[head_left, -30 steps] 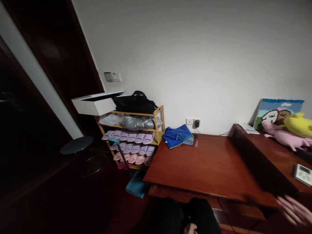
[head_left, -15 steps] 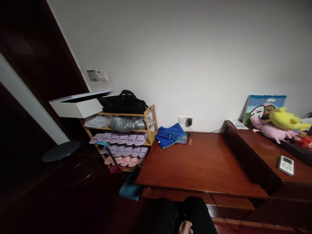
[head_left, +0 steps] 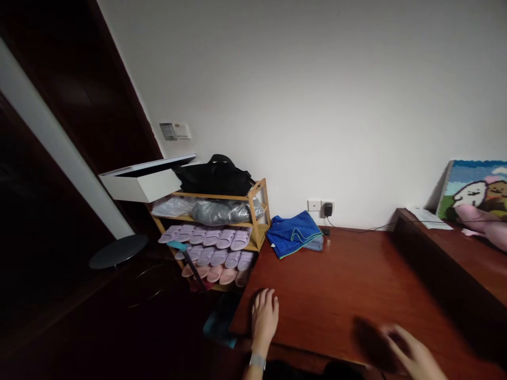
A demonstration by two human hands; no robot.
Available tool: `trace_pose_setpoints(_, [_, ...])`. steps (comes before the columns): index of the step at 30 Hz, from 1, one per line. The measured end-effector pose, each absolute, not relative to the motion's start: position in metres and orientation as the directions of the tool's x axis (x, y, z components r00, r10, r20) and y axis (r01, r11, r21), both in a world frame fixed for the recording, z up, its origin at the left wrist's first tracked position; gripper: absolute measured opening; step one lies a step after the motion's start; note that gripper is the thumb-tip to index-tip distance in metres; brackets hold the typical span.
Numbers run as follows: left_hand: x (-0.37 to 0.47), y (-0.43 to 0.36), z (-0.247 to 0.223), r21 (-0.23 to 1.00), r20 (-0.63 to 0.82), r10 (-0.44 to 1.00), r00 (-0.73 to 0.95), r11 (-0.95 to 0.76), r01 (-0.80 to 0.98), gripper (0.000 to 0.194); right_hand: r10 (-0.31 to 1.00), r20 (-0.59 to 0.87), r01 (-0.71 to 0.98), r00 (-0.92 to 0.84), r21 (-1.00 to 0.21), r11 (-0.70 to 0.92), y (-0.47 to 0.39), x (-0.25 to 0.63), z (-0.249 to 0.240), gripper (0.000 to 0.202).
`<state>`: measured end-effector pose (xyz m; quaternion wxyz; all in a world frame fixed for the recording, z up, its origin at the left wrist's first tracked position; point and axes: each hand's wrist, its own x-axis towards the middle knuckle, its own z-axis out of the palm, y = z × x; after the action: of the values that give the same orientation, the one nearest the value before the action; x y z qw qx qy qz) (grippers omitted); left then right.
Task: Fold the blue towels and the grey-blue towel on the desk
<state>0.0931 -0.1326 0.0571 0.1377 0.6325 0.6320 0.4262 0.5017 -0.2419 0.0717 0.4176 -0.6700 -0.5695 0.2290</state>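
Observation:
My left hand (head_left: 265, 317) lies on the left front part of the reddish-brown wooden table (head_left: 336, 301), fingers stretched out and nothing in them. A light band (head_left: 257, 361) is around that wrist. Over the table's right front edge is my right hand (head_left: 414, 354), blurred, its fingers loosely curved apart from the thumb with nothing seen between them. A dark shadow falls on the wood beside it. At the back left of the table lies a crumpled blue cloth (head_left: 293, 232) with green edging, apart from both hands.
A wooden shoe rack (head_left: 259, 232) with purple slippers (head_left: 240, 238) stands left of the table, bearing a black bag (head_left: 217, 177) and a white box (head_left: 138, 187). A round stool (head_left: 119, 252) is farther left. A raised ledge (head_left: 471, 258) at right holds a pink plush toy (head_left: 485, 224).
Both hands have come up over the table; before, only one hand showed, low at my lap. The view has turned left, so the furniture sits farther right. The cloth stays put.

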Motion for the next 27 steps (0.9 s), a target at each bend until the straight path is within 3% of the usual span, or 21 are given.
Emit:
trace_pose_setpoints(3, [0.083, -0.088, 0.05, 0.515, 0.367, 0.93, -0.024, -0.182, 0.838, 0.035, 0.978, 0.188, 0.668, -0.089, -0.718, 0.199, -0.127, 0.42, 0.091, 0.053])
trace_pose_setpoints(5, [0.082, -0.078, 0.035, 0.431, 0.359, 0.933, 0.022, -0.187, 0.883, 0.038, 0.951, 0.203, 0.767, -0.233, -0.563, 0.308, -0.047, 0.365, 0.103, 0.08])
trace_pose_setpoints(8, [0.081, -0.078, 0.017, 0.338, 0.378, 0.925, 0.031, -0.169, 0.926, 0.039, 0.959, 0.136, 0.915, -0.248, -0.293, 0.278, 0.057, 0.309, 0.11, 0.12])
trace_pose_setpoints(11, [0.08, -0.081, 0.01, 0.259, 0.428, 0.902, 0.058, -0.184, 0.948, 0.039, 0.954, -0.002, 0.947, -0.299, -0.122, 0.296, 0.129, 0.296, 0.105, 0.134])
trace_pose_setpoints(13, [0.08, -0.08, 0.009, 0.208, 0.466, 0.881, 0.076, -0.192, 0.959, 0.04, 0.936, 0.004, 0.935, -0.351, -0.044, 0.351, 0.155, 0.299, 0.098, 0.119])
trace_pose_setpoints(15, [0.08, -0.079, 0.009, 0.17, 0.491, 0.867, 0.084, -0.19, 0.967, 0.041, 0.916, 0.093, 0.921, -0.39, 0.018, 0.39, 0.165, 0.302, 0.091, 0.09])
trace_pose_setpoints(20, [0.079, -0.076, 0.004, 0.124, 0.516, 0.851, 0.092, -0.181, 0.976, 0.042, 0.867, 0.227, 0.895, -0.443, 0.066, 0.441, 0.157, 0.291, 0.086, 0.038])
trace_pose_setpoints(27, [0.075, -0.073, -0.012, 0.133, 0.529, 0.845, 0.084, -0.18, 0.975, 0.043, 0.773, 0.417, 0.864, -0.479, 0.068, 0.498, 0.165, 0.292, 0.142, 0.027])
